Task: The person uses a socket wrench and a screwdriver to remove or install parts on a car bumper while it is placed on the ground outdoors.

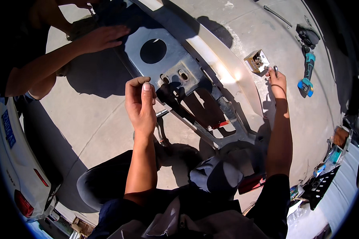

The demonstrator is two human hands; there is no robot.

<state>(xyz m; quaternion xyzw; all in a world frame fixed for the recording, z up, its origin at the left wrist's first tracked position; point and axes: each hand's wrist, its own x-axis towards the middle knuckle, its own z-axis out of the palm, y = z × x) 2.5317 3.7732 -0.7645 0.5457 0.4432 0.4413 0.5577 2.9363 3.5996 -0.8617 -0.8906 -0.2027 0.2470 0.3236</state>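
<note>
In front of me lies a long grey metal frame (pixel 135 47) with a large round hole and several slots. My left hand (pixel 141 105) is raised at its near left edge, thumb and bent fingers drawn together; whatever they may hold is hidden. Out to the right, my right hand (pixel 278 84) closes around a small shiny metal tool (pixel 276 70), whose exact kind does not show. Right by those fingers stands an open cardboard box (pixel 252 63) with small metal parts inside. Another person's hand (pixel 105 39) rests on the frame's far left part.
A teal cordless power tool (pixel 308 69) lies at the right, near a black tool (pixel 308 36) and a metal rod (pixel 278 16). Below the frame is a red-handled tool (pixel 162 135). A white car (pixel 24 159) stands at the left. Assorted items (pixel 327 167) lie lower right.
</note>
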